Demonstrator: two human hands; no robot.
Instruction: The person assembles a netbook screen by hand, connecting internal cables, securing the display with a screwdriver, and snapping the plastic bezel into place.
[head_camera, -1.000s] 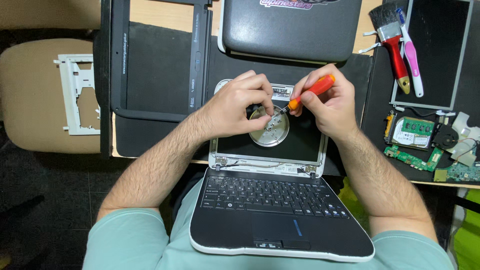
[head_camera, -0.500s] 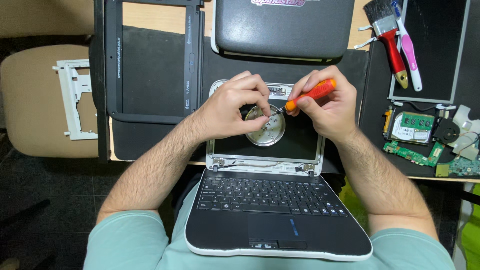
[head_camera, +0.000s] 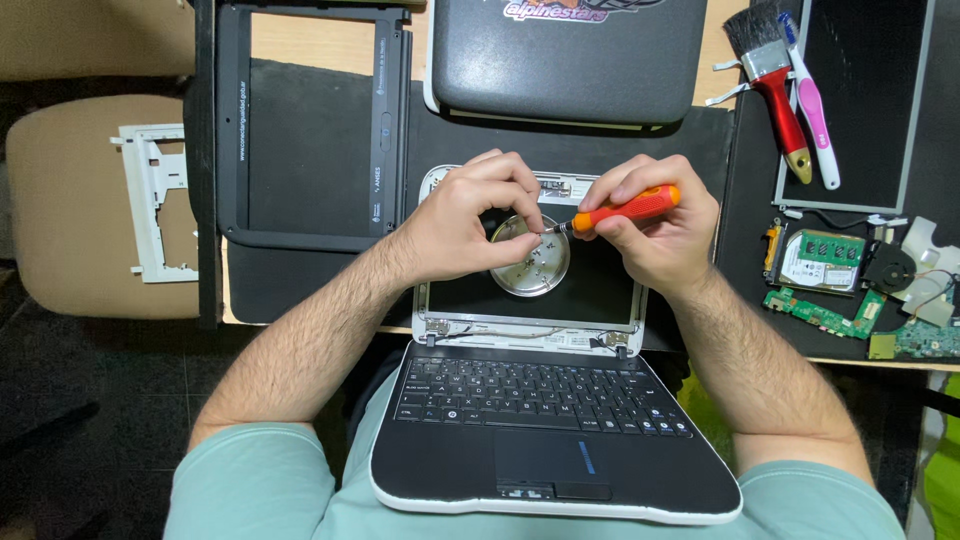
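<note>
A small laptop (head_camera: 540, 440) lies open flat, its keyboard half over my lap and its screen half (head_camera: 600, 290) on the black mat, the bezel off. A round silver dish (head_camera: 530, 262) with small screws rests on the screen. My right hand (head_camera: 650, 235) grips an orange-handled screwdriver (head_camera: 625, 210), tip pointing left toward my left hand. My left hand (head_camera: 470, 225) hovers over the dish's left edge, fingertips pinched at the screwdriver tip; whatever they pinch is too small to see.
A black screen bezel (head_camera: 310, 130) lies at left, a closed grey laptop (head_camera: 570, 60) at top. A red-handled brush (head_camera: 775, 85), a pink toothbrush (head_camera: 815, 115), a bare display panel (head_camera: 865, 100) and circuit boards (head_camera: 825, 265) sit at right. A white plastic frame (head_camera: 155, 205) rests on a beige chair.
Both hands stayed over the dish. The screwdriver tip and my left fingertips have come together slightly; the view shifted a little.
</note>
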